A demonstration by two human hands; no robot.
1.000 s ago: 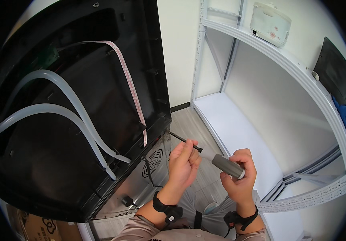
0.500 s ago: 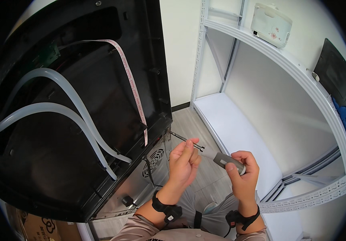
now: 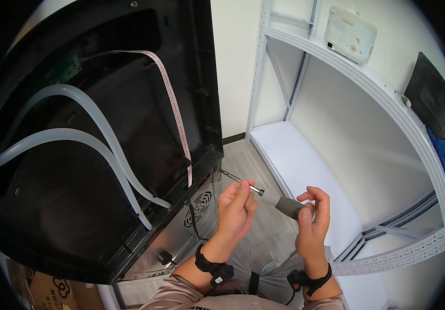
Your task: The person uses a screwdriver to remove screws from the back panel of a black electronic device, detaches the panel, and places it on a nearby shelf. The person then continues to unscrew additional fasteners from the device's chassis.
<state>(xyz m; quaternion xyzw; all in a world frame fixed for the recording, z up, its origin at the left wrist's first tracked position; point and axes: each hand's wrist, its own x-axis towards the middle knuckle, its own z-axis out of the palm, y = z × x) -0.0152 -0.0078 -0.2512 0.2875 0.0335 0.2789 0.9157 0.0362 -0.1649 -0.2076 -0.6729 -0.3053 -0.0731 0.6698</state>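
A screwdriver with a thick grey handle (image 3: 287, 206) and a long thin metal shaft (image 3: 231, 176) slants up to the left. Its tip meets the metal side of the machine just below the corner of the black housing (image 3: 209, 150). My left hand (image 3: 237, 209) is closed, thumb and fingers pinching the shaft about midway. At the handle's rear end, my right hand (image 3: 313, 219) grips with thumb and fingertips, its index finger raised and curved. What the tip sits on is too small to make out.
Two pale hoses (image 3: 96, 111) and a flat white-and-red ribbon cable (image 3: 173, 106) run inside the black housing. A vented metal panel (image 3: 171, 237) lies below it. White metal shelving (image 3: 305, 160) stands on the right, a white appliance (image 3: 350, 35) on top. Lower left is a cardboard box (image 3: 73, 294).
The screwdriver handle has rolled in my right hand, and the right fingers have loosened and shifted around its end. My left hand keeps its pinch on the shaft. The view has shifted slightly.
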